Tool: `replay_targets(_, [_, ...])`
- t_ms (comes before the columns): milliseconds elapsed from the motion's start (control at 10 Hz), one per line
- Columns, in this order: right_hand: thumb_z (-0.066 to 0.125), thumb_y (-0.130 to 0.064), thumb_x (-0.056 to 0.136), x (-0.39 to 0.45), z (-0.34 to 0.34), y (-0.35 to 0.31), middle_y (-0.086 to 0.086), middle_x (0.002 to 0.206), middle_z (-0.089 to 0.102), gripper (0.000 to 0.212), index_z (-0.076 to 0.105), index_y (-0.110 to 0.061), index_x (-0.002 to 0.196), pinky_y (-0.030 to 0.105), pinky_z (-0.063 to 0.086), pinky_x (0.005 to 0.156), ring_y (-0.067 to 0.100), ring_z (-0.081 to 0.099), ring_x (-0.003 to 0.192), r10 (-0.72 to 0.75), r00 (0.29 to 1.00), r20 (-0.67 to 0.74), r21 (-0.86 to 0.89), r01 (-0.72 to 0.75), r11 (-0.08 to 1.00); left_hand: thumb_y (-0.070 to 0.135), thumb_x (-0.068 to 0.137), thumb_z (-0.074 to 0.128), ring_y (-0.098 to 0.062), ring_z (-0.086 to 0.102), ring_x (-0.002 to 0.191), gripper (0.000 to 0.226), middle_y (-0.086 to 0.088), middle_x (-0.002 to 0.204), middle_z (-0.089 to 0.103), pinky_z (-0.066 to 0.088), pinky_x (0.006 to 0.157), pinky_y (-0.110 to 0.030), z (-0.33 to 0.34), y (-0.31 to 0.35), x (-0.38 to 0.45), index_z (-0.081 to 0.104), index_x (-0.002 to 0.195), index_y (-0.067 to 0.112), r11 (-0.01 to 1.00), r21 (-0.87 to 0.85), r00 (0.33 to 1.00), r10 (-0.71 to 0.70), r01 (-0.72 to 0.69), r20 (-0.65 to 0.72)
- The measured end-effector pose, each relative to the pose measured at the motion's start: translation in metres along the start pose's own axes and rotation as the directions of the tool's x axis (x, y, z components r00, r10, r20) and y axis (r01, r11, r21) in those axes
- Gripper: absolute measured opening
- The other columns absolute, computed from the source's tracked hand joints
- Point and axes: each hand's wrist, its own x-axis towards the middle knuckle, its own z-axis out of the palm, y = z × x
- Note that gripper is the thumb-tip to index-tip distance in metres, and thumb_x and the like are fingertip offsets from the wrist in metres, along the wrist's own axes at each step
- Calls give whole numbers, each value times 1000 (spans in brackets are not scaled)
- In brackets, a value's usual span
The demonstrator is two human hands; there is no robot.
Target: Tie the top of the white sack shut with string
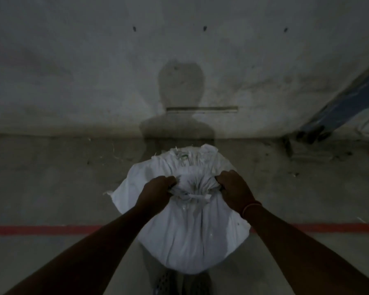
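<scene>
Your left hand point(158, 189) and right hand point(232, 188) are both closed into fists on either side of the gathered neck of the white sack point(190, 231), which stands full and upright on the concrete floor point(51, 188) just in front of you, near the wall point(94, 71). The string point(197, 197) already runs around the neck as a pale band below the bunched cloth, and each fist seems to be gripping the neck or a string end; in this dim light you cannot tell which, so check by feel before you pull. The main risk is a loose wrap: if you ease off either side before a knot is set, the band can slacken and the bunched top will spread open. Pull unevenly and the band may ride up over the bunch and slip off, since the cloth above it is short and ragged on the far side. Pull too hard and a thin string could snap or cut the weave. The sack looks heavy and rounded at its base, so a sideways tug could tip it toward the red line point(41, 229) on the floor. The poor light is a hazard too: you could easily tie cloth into the knot or miss a string end entirely. Keep tension even and low on the neck.
</scene>
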Motion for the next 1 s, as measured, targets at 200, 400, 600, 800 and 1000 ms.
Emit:
replay_targets(200, [61, -6, 79, 2, 60, -10, 10, 98, 66, 22, 69, -14, 98, 43, 52, 69, 37, 60, 91, 66, 996, -58, -140, -74, 987, 6, 92, 61, -36, 57, 111, 28, -17, 116, 61, 45, 94, -36, 63, -48, 7, 66, 118, 12, 994, 23, 974, -98, 104, -204])
replay_targets(400, [49, -29, 94, -15, 112, -5, 7, 163, 26, 62, 33, -20, 153, 56, 34, 112, 30, 24, 150, 291, 940, 180, -198, -255, 947, 14, 95, 57, -30, -6, 155, 82, -4, 168, -7, 18, 122, -59, 92, -59, 18, 4, 158, 13, 984, 42, 967, -176, 171, 186])
replay_targets(600, [47, -32, 97, -21, 128, 0, 7, 164, 23, 65, 22, -20, 156, 51, 30, 116, 28, 21, 152, 298, 929, 220, -232, -247, 941, 16, 96, 58, -32, -12, 154, 91, 4, 167, -18, 17, 115, -72, 103, -70, 21, -9, 158, 22, 973, 95, 943, -229, 212, 242])
replay_targets(800, [51, -32, 97, -22, 119, -7, 4, 165, 21, 67, 21, -22, 156, 53, 28, 117, 26, 17, 152, 327, 903, 278, -186, -283, 941, 10, 97, 54, -31, -9, 154, 87, 2, 168, -13, 20, 118, -67, 96, -76, 14, -6, 158, 24, 980, 36, 939, -198, 196, 281])
replay_targets(1000, [58, -35, 90, -20, 51, -28, 1, 168, 4, 87, 4, -26, 158, 48, 15, 122, 23, 1, 154, 310, 822, 478, -106, -296, 949, 21, 99, 54, -30, -6, 155, 82, -1, 167, -13, 17, 124, -55, 45, -59, 1, -3, 158, 24, 975, 42, 923, -221, 219, 314])
